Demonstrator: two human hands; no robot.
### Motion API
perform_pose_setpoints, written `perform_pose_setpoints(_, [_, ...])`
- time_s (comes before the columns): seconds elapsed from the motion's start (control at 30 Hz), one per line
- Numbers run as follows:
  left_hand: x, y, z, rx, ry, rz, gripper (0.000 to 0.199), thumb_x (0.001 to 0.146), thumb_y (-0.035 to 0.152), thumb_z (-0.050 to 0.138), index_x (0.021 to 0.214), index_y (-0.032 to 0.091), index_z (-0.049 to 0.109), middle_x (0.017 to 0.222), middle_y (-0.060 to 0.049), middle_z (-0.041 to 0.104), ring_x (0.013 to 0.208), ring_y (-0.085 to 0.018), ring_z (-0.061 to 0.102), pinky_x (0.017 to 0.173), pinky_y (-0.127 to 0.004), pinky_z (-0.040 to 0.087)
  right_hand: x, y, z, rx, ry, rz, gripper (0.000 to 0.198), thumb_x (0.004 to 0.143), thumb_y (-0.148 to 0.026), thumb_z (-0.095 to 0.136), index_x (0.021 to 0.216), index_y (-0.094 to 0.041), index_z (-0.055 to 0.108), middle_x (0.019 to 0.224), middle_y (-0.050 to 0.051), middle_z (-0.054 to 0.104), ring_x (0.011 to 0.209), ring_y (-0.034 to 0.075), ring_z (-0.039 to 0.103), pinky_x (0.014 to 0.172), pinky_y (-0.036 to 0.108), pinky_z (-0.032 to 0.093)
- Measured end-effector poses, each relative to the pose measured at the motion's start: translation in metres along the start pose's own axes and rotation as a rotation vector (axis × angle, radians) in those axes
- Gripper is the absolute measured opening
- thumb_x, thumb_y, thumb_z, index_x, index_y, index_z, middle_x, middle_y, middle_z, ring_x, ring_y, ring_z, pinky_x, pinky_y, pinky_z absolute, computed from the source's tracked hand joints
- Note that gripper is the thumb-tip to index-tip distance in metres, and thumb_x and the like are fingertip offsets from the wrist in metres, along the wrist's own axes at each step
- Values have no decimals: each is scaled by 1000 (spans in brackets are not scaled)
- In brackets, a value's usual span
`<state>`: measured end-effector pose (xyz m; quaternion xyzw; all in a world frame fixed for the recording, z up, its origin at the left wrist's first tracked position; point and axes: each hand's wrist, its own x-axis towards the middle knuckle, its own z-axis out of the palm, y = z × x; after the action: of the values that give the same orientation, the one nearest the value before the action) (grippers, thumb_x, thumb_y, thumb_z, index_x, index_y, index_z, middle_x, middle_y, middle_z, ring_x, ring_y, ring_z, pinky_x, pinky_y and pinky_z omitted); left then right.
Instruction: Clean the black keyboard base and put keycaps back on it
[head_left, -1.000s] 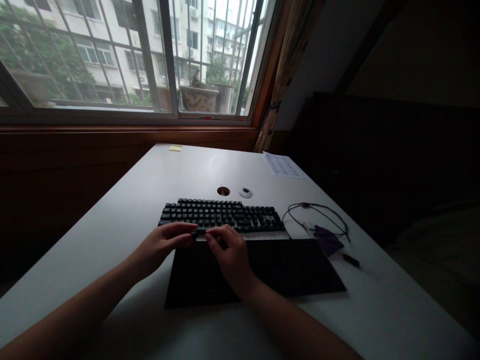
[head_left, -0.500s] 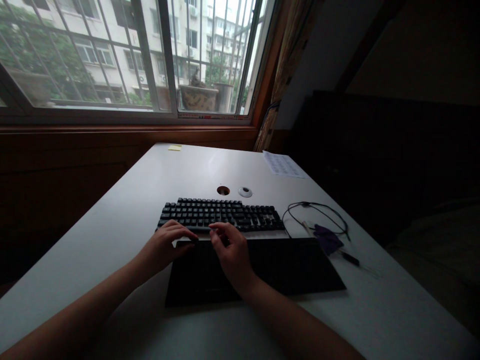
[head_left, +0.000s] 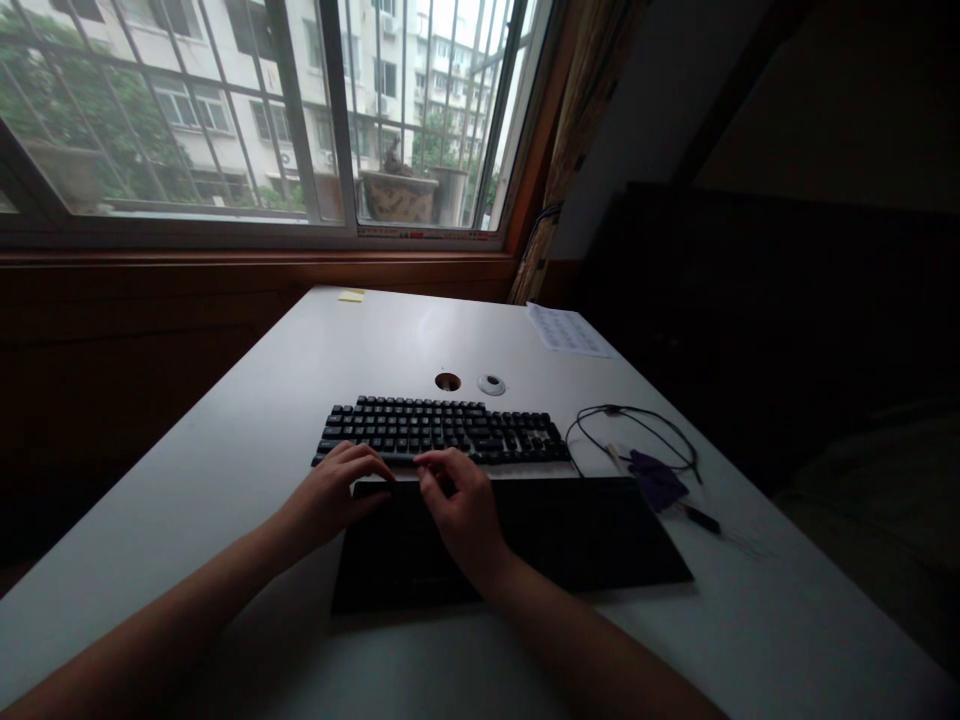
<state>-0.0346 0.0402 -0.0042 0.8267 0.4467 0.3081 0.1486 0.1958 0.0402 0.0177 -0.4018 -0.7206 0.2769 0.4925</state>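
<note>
A black keyboard [head_left: 450,428] lies on the white desk, its cable running out on the right. Just in front of it is a flat black panel [head_left: 570,530], partly covered by my hands and forearms. My left hand [head_left: 341,490] rests at the keyboard's front left, thumb and forefinger apart over the panel's back left corner. At the front row of keys my right hand [head_left: 461,500] has thumb and forefinger brought together in a pinch. Whatever may be between those fingertips is too small and dark to make out.
To the right lie a looped black cable [head_left: 637,410], a dark purple cloth or pouch [head_left: 656,478] and a thin tool with a black handle [head_left: 701,518]. A printed sheet [head_left: 570,330], a yellow note [head_left: 351,296], a round desk hole [head_left: 448,382] and its cover [head_left: 492,384] are farther back.
My right fingertips have shifted slightly left along the keyboard's front edge and come closer together. My left hand stays nearly in place. Keyboard and panel have not visibly moved on the desk.
</note>
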Motion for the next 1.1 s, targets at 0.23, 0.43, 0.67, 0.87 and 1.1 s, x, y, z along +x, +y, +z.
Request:
perform_pose_setpoints(0.23, [-1, -4, -17, -31, -21, -1, 24, 91, 33, 75, 112, 23, 66, 98, -3, 63, 89, -21, 58, 78, -32, 49, -2, 2, 4, -171, -114, -78, 16, 90, -12, 65, 97, -23, 74, 88, 2, 68, 85, 18, 65, 81, 32, 52])
perform_pose_setpoints(0.43, [-6, -17, -34, 4, -138, 11, 14, 91, 29, 74, 103, 22, 70, 96, -3, 63, 84, -19, 58, 73, -29, 49, -6, 5, 7, -279, -214, -174, 25, 88, -12, 69, 107, -25, 79, 89, 3, 66, 86, 19, 63, 80, 31, 52])
perform_pose_setpoints(0.67, [-4, -18, -34, 9, -162, 23, 6, 90, 22, 72, 96, 22, 72, 90, -2, 63, 80, -17, 60, 69, -26, 49, -8, 5, 9, -436, -317, -212, 26, 92, -19, 69, 116, -24, 78, 90, 4, 68, 86, 19, 63, 80, 33, 53])
perform_pose_setpoints(0.87, [-4, -18, -34, -13, -173, 5, 6, 90, 22, 71, 95, 21, 72, 88, -2, 63, 76, -15, 60, 63, -23, 49, -8, -1, 6, -509, -368, -246, 26, 94, -22, 68, 118, -23, 77, 95, 6, 68, 90, 21, 60, 82, 34, 53])
perform_pose_setpoints(1.1, [-7, -27, -30, -29, -169, 27, 7, 91, 23, 70, 97, 21, 72, 88, -2, 63, 72, -14, 62, 64, -24, 52, -12, 0, 3, -545, -304, -313, 25, 97, -29, 65, 119, -27, 77, 108, 8, 66, 104, 26, 52, 94, 43, 51])
